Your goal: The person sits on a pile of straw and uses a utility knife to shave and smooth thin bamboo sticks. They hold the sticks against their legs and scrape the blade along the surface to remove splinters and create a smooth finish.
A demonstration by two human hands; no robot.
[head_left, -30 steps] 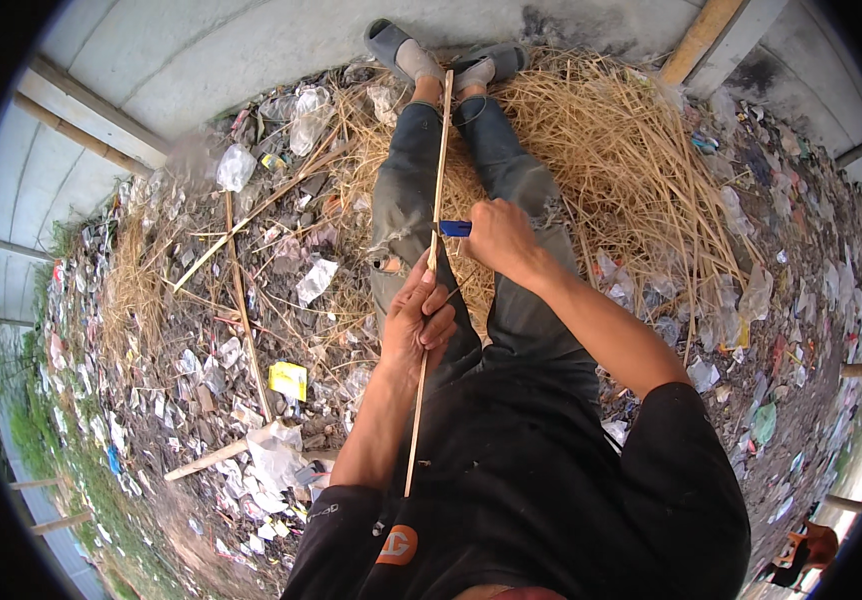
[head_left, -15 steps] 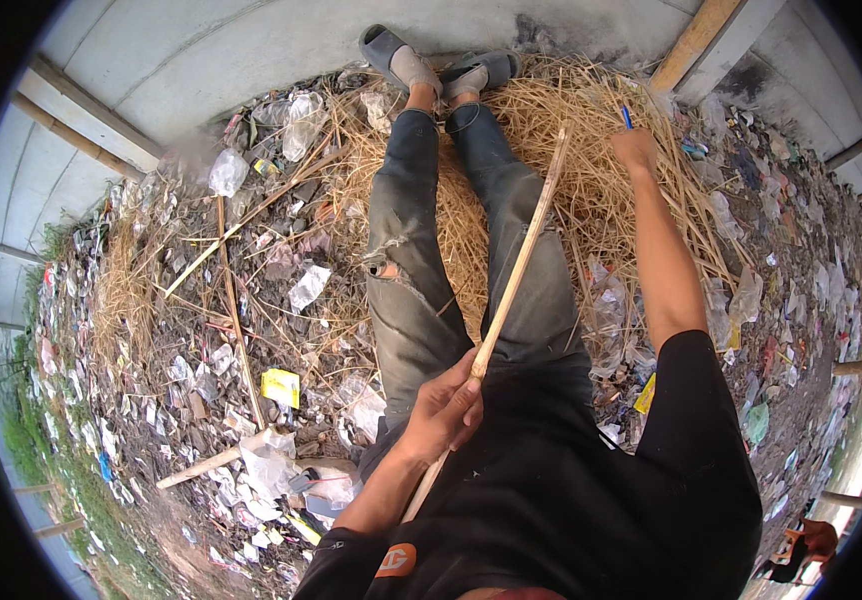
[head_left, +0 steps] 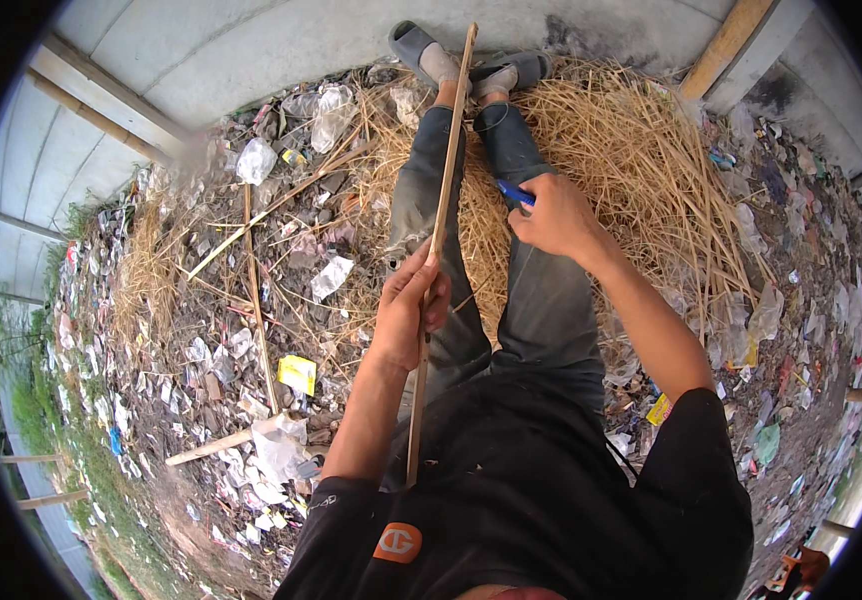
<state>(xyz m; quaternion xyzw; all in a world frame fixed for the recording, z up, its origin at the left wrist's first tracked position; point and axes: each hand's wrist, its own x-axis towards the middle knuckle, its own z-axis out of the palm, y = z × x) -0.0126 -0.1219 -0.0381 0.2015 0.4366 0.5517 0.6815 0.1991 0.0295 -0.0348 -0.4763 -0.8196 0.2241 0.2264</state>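
My left hand [head_left: 413, 305] is closed around a long, narrow bamboo strip [head_left: 448, 170]. The strip slants from the front of my black shirt up past my knees, its far tip beside my slippers [head_left: 421, 55]. In my right hand [head_left: 558, 218], over my right thigh, is a small blue tool [head_left: 517, 192]; its end pokes out past the closed fingers toward the strip without touching it. Whether it has a blade cannot be made out. My outstretched legs [head_left: 541, 290] lie under both hands, the grey trousers dusty.
A heap of pale, straw-like shavings [head_left: 641, 150] surrounds my lower legs. Plastic scraps and litter cover the ground on both sides, with a yellow packet [head_left: 297, 375] and a loose stick [head_left: 221, 445] at left. Beyond my feet runs a grey panel wall [head_left: 281, 50] with wooden posts [head_left: 731, 50].
My right hand has come back from the far right, over the shavings, to my thigh near the strip. My left hand has moved up and left, and the strip stands more upright.
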